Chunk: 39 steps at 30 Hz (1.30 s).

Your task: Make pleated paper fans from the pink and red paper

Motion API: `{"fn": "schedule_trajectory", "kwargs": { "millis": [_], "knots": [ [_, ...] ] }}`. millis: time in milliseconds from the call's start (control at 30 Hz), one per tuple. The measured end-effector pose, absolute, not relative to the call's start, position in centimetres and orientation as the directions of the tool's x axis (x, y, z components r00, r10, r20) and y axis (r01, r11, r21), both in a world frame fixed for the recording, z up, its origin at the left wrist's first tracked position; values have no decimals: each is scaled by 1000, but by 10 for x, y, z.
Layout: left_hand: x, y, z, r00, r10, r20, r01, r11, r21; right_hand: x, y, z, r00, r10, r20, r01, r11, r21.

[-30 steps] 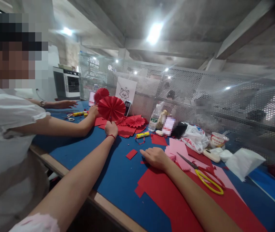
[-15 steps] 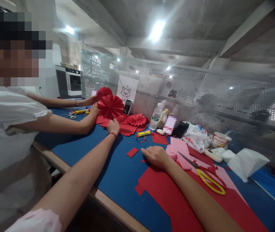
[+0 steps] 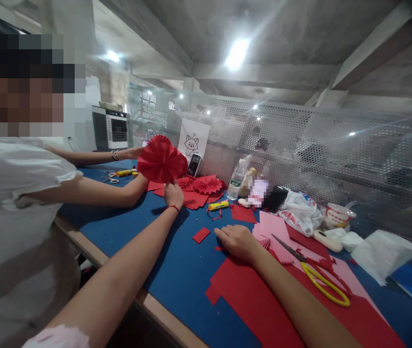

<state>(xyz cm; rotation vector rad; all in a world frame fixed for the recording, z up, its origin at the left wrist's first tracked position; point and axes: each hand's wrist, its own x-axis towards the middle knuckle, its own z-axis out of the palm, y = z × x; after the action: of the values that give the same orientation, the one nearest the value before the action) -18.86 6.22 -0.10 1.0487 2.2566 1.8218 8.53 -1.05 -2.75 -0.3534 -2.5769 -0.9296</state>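
My left hand [image 3: 174, 195] is closed on the lower edge of a round red pleated paper fan [image 3: 162, 162], held up over the table. Behind it, partly covered, a co-worker's hand [image 3: 141, 180] is close to the fan and to another red pleated round [image 3: 159, 139]. On the blue table my right hand [image 3: 237, 240] rests palm down, fingers loosely stretched, holding nothing. A small red paper rectangle [image 3: 201, 235] lies just left of its fingertips. Large red paper [image 3: 238, 290] is under my right forearm, beside pink sheets [image 3: 272, 227] and yellow-and-red-handled scissors [image 3: 313, 270].
More red pleated fans [image 3: 207, 184] lie on red sheets at the back. A yellow glue stick [image 3: 218, 206], water bottle [image 3: 235, 181], phone [image 3: 194, 165], plastic bag [image 3: 302, 210] and paper cup [image 3: 339, 215] stand near the perforated screen [image 3: 282, 140]. A co-worker [image 3: 21, 208] stands at left.
The red paper fan in my left hand has shifted left and turned, covering more of the one behind. My right hand stays resting on the table. The view has tilted slightly.
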Motion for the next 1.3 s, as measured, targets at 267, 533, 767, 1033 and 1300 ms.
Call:
{"fn": "schedule_trajectory", "kwargs": {
  "millis": [267, 533, 767, 1033, 1300],
  "knots": [
    [-177, 67, -7, -532, 772, 348, 523, -24, 852, 86, -11, -27, -894, 86, 440, 343, 764, 547],
    [-183, 71, -4, -513, 789, 339, 546, -4, 838, 86, -11, -26, -891, 147, 429, 382, 752, 537],
    [-170, 71, -7, -437, 807, 397, 697, 24, 717, 87, -9, -24, -897, 276, 345, 426, 749, 508],
    [-166, 65, -3, -359, 797, 485, 860, 82, 503, 86, -9, -23, -891, 271, 365, 434, 745, 506],
    [-165, 59, -8, -40, 871, 490, 932, -144, 333, 90, -6, -25, -769, 277, 576, 554, 738, 385]
  ]
}}
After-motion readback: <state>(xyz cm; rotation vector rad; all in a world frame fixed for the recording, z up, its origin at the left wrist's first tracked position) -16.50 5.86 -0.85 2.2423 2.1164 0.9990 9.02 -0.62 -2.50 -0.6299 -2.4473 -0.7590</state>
